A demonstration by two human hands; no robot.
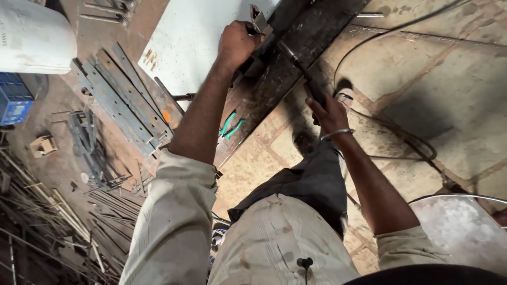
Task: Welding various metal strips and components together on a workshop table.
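workshop floor of stained slabs, scrap strips lying left of the grip.
left hand (237,43) is closed around a small metal bracket (257,18) at the top edge of a long dark steel plate (296,47); right hand (328,113), just below, is wrapped on a dark tool handle (316,91) whose rod meets the plate. plate looks heavy and stiff, best taken by its edges. the rod's tip and the fingers' undersides are hidden; the cable (401,137) runs off frame.
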